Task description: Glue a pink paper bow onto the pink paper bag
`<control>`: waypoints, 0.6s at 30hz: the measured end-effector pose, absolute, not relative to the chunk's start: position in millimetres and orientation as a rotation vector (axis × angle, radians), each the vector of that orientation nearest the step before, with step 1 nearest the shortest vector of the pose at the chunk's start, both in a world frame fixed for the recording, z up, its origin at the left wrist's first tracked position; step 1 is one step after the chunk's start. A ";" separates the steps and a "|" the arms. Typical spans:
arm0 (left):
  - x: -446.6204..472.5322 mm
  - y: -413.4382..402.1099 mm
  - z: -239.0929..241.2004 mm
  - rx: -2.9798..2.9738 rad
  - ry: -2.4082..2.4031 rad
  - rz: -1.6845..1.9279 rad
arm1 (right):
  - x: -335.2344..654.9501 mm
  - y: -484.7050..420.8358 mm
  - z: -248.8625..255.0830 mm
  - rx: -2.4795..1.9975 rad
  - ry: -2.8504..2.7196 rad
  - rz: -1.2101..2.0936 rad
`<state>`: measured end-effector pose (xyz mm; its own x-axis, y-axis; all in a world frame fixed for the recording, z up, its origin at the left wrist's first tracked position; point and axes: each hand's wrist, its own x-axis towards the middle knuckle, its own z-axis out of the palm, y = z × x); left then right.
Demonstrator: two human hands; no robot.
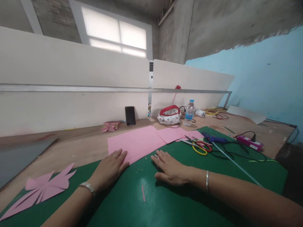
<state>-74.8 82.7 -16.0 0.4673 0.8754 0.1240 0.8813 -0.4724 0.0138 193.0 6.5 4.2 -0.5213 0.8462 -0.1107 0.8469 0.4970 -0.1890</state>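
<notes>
My left hand (pixel 111 168) lies flat, fingers outstretched, its fingertips on the near left edge of a large sheet of pink paper (pixel 137 142). Palm down over the green mat (pixel 127 205), my right hand (pixel 169 167) has its fingers extended just short of the pink sheets. A thin pink strip (pixel 143 193) and a few small scraps rest on the mat between my forearms. To the left is a cut-out pink paper flower shape (pixel 44 187) with slits and pointed petals. Yellow-handled scissors (pixel 200 149) and red-handled scissors (pixel 205 145) overlap smaller pink pieces (pixel 169 135) beyond my right hand.
A blue glue gun (pixel 214 138) with a cable and a pink power strip (pixel 249 142) sit at right. Along the back stand a phone (pixel 130 115), a pouch (pixel 169 117) and a water bottle (pixel 189 114). White boards (pixel 71 69) close off the far side.
</notes>
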 end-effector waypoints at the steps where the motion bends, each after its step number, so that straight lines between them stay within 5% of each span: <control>1: -74.7 82.6 -16.6 -2.643 -1.581 -0.176 | 182.7 3.8 3.9 1.469 2.762 -0.402; 10: -75.4 81.5 -17.9 -2.626 -1.556 -0.127 | 171.9 -19.6 7.4 0.994 3.004 -0.600; 18: -78.4 83.9 -19.7 -2.661 -1.568 -0.125 | 294.5 -59.6 1.8 1.839 2.554 -0.347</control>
<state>-78.4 83.9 -19.7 0.4824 0.8707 0.0954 0.8748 -0.4844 -0.0026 294.5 -59.6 1.8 -0.3255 0.9394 -0.1073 0.9340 0.3017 -0.1913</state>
